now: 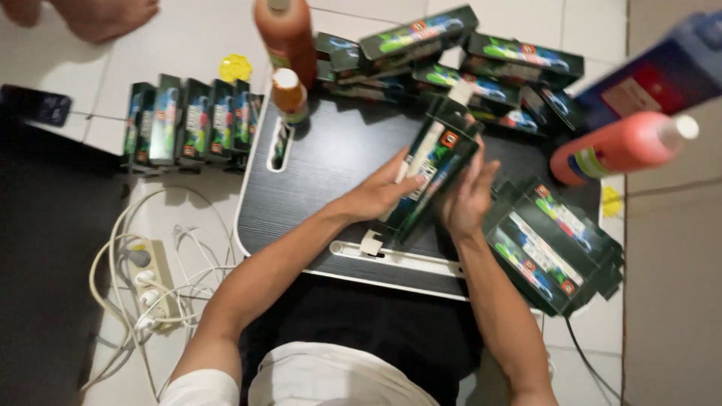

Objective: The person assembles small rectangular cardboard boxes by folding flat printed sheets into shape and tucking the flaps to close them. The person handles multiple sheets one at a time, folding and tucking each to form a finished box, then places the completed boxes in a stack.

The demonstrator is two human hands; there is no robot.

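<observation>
A long dark green carton [430,169] with open end flaps is held between both hands above a black lap table [323,162]. My left hand [380,192] grips its left side, fingers across the printed face. Pressed against the right side is my right hand [468,197]. Flat green cartons [553,240] lie in a pile at the table's right edge.
Finished green boxes stand in a row [192,120] at left and in a heap [451,56] at the back. Orange bottles [289,34] [620,146] and a small jar [289,94] stand around. A power strip with white cables [147,282] lies on the floor at left. A person's foot [98,15] shows top left.
</observation>
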